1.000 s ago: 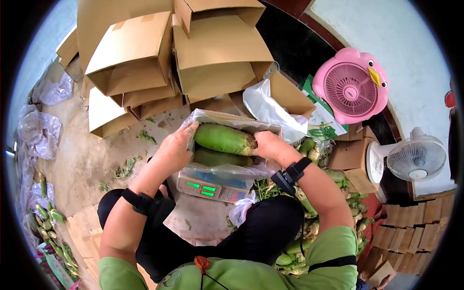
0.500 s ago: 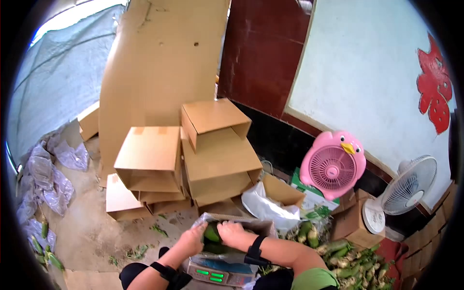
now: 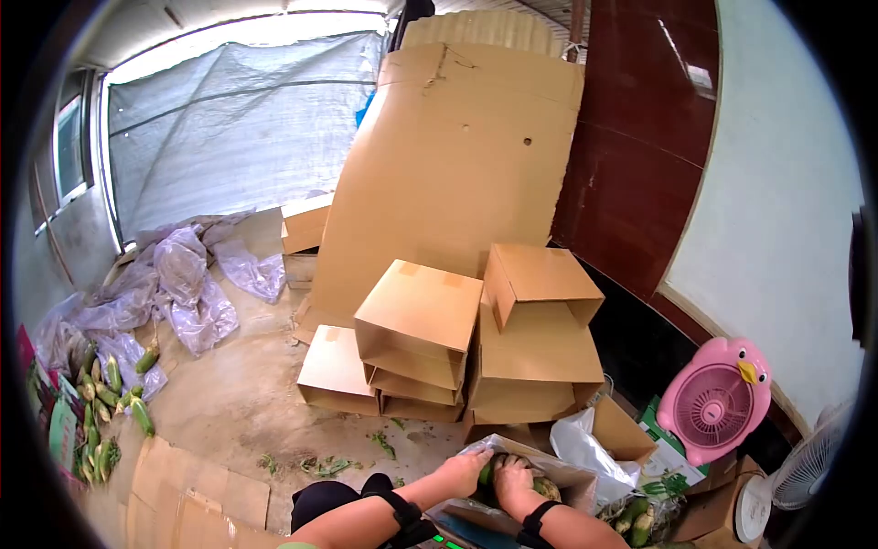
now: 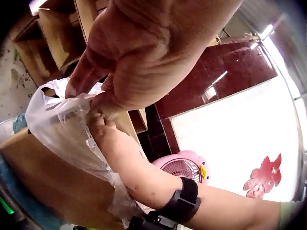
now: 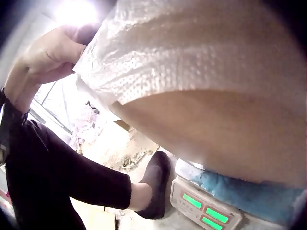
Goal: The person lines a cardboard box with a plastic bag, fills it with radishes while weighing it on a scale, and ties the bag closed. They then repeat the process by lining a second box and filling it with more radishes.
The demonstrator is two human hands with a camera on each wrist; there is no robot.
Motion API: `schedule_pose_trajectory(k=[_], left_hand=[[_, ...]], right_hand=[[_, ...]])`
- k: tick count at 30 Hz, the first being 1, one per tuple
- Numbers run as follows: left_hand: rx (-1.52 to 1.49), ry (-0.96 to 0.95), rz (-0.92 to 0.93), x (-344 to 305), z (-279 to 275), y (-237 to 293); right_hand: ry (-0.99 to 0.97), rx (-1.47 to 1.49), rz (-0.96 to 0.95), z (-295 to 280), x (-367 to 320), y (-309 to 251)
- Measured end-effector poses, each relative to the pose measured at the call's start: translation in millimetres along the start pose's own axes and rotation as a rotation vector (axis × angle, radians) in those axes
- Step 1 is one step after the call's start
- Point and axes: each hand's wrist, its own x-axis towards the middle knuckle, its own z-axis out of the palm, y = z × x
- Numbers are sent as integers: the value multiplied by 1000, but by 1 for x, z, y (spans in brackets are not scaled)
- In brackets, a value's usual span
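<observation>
In the head view, the left hand (image 3: 465, 473) grips the left rim of an open cardboard box (image 3: 578, 485) lined with clear plastic. Over the box, the right hand (image 3: 515, 483) lies on a large green radish (image 3: 547, 489), fingers bent over it. The left wrist view has the left hand (image 4: 144, 52) close up, thumb and fingers pinching the plastic liner (image 4: 67, 127), with the right hand (image 4: 103, 127) just beyond. The right wrist view shows the left hand (image 5: 50, 57) at the liner's edge; the right hand is outside that picture. Beneath the box is a scale (image 5: 206, 211) with green displays.
Stacked empty boxes (image 3: 416, 306) stand beyond the work box, before a tall cardboard sheet (image 3: 457, 165). At the right are a pink fan (image 3: 718, 403), a white fan (image 3: 817, 465) and more radishes (image 3: 640, 526). Radishes (image 3: 142, 416) and plastic bags (image 3: 183, 274) lie at the left.
The head view has tilted up and turned left, putting the hands lower in the picture. The right hand has moved from the radish's right end towards the left hand, which still holds the rim.
</observation>
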Motion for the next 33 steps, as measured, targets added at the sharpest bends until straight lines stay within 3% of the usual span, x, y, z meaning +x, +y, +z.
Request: schedule_pose_trajectory(k=[8, 13, 17, 19, 23, 28, 29, 30, 31, 32, 33], left_hand=[[5, 71, 16, -3, 6, 0], [-7, 88, 52, -1, 10, -6], [-15, 70, 38, -3, 8, -3], [-12, 3, -7, -3, 4, 0], [-24, -10, -39, -5, 1, 3], [-1, -4, -57, -7, 0, 6], [1, 1, -50, -5, 1, 6], [30, 13, -34, -5, 3, 4], [53, 14, -8, -5, 7, 1], [90, 78, 48, -4, 19, -11], [89, 17, 22, -3, 13, -7]], right_hand=[[-121, 103, -94, 4, 5, 12], [-154, 122, -100, -22, -3, 16], [-85, 154, -206, -33, -13, 31], [-109, 209, -131, -22, -10, 38], [-250, 364, -2, -47, -21, 63], [-694, 419, 81, -23, -28, 107], [-702, 417, 89, 0, -26, 114], [-547, 778, 34, 32, -27, 120], [-369, 1129, -5, 21, -41, 119], [-589, 1328, 155, 9, -45, 119], [-579, 1349, 210, -15, -49, 113]])
